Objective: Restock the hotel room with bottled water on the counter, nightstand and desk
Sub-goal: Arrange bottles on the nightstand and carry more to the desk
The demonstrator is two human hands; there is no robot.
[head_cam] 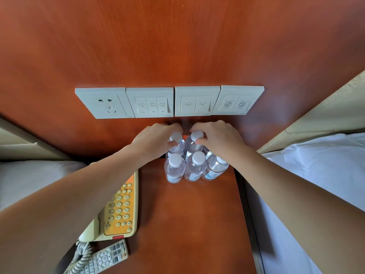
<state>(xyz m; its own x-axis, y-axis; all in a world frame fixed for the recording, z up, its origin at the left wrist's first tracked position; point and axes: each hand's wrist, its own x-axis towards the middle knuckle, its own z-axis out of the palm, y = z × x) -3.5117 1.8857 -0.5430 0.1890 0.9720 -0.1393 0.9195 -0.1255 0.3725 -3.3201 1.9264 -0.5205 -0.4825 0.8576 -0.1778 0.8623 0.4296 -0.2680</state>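
Partly covered by left hand (pixel 158 139) and right hand (pixel 217 137): far-left clear plastic water bottle (pixel 176 137), far-right clear plastic water bottle (pixel 197 135). Half hidden under left forearm (pixel 79 186): cream telephone with orange keypad (pixel 120 206). Cut off at near edge: grey remote control (pixel 107 259). Unreadably small: print on 4 white wall plates (pixel 197 102).

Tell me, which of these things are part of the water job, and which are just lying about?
Part of the job: back-left bottle, gripped by the left hand; back-right bottle, gripped by the right hand; three front bottles; nightstand.
Lying about: telephone, remote control, switch panels, wall socket, white bedding.
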